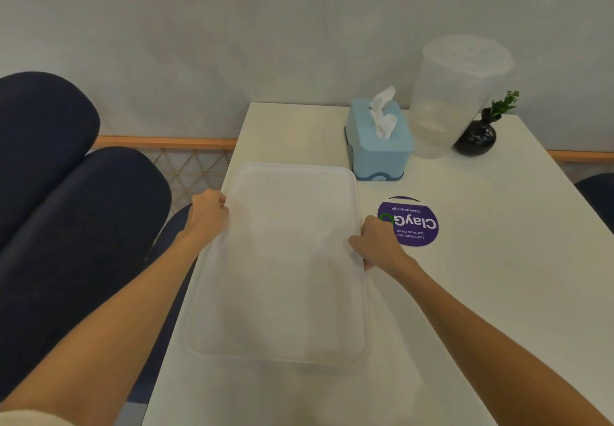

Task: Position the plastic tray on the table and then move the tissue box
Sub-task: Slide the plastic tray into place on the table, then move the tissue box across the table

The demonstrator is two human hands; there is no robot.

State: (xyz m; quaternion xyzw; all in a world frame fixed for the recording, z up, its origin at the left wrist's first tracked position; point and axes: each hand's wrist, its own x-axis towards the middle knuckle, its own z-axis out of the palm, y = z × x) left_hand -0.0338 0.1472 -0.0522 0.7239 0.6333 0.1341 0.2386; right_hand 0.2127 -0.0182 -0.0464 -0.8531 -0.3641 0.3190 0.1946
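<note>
A translucent white plastic tray point(285, 259) lies lengthwise over the left part of the white table point(481, 259). My left hand point(207, 213) grips the tray's left rim. My right hand point(378, 243) grips its right rim. Whether the tray rests flat or is held just above the table I cannot tell. A light blue tissue box point(378, 146), with a white tissue sticking out of its top, stands upright just beyond the tray's far right corner.
A tall translucent lidded container point(455, 97) stands right of the tissue box. Beside it is a small black vase with a green sprig point(478, 136). A round purple sticker point(415, 223) lies by my right hand. Dark blue cushioned seats point(73, 209) sit left of the table.
</note>
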